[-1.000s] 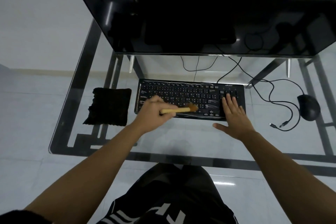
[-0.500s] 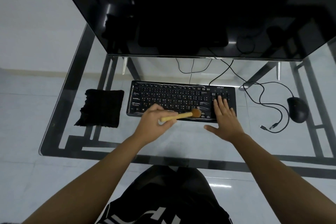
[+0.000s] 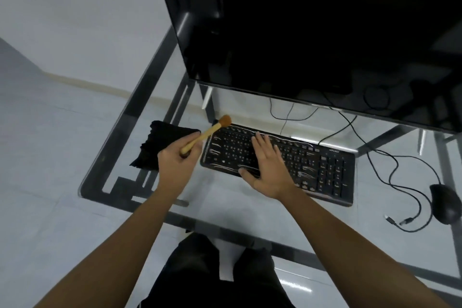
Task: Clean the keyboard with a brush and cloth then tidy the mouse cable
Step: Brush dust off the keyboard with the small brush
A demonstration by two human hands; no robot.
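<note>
Head view looks down over a glass counter [image 3: 140, 197], and the left hand [image 3: 175, 160] has its grip wrapped around the wooden handle of the brush [image 3: 205, 134]. That brush is angled up and to the right, its orange-brown bristle head sitting at the far left corner of the keyboard [image 3: 312, 170]; whether the bristles touch the corner or hover just over it is hard to tell. Right hand [image 3: 267, 167] lies flat on the left half of the keyboard, fingers spread wide and holding nothing, thumb down by the front edge. The black keyboard runs at a slant across the counter, its number pad toward the right. Just left of it lies the black cloth [image 3: 160, 142], crumpled, partly hidden behind the left hand. Off to the right, well apart from the keyboard, the black mouse [image 3: 445, 202] rests near the picture's edge, with the mouse cable [image 3: 400, 177] looping loose over the glass and a plug end lying free beside it. A big dark monitor [image 3: 325, 32] fills the top of the picture. Dark shorts show below the counter's near edge.
</note>
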